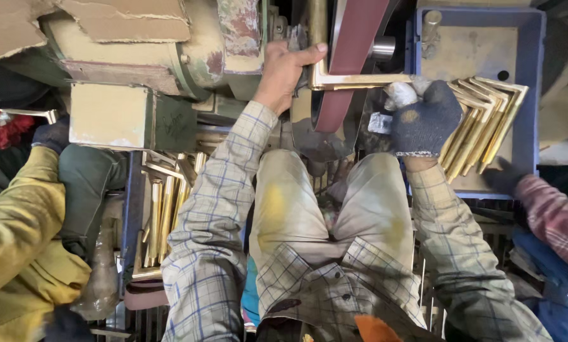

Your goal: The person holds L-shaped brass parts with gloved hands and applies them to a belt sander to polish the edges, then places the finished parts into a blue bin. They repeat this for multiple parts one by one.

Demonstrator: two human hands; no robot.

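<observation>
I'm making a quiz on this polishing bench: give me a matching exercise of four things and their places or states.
1. bare left hand
2. gloved right hand
3. dark red sanding belt
4. stack of L-shaped brass pieces

a. lying in the blue tray
b. wearing a dark knit glove
c. running between both hands
d. gripping the brass piece's left end

Pairs: 1-d, 2-b, 3-c, 4-a

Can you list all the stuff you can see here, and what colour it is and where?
sanding belt: one, dark red, top middle
machine body: one, dusty cream, top left
L-shaped brass piece: one, gold, pressed against the belt, held in both hands
brass pieces in tray: a stack, gold, right
tray: one, blue, top right
brass pieces: a pile, gold, lower left
co-worker's sleeve: yellow, left edge
another sleeve: red checked, right edge
left hand: bare
right hand: dark glove
</observation>
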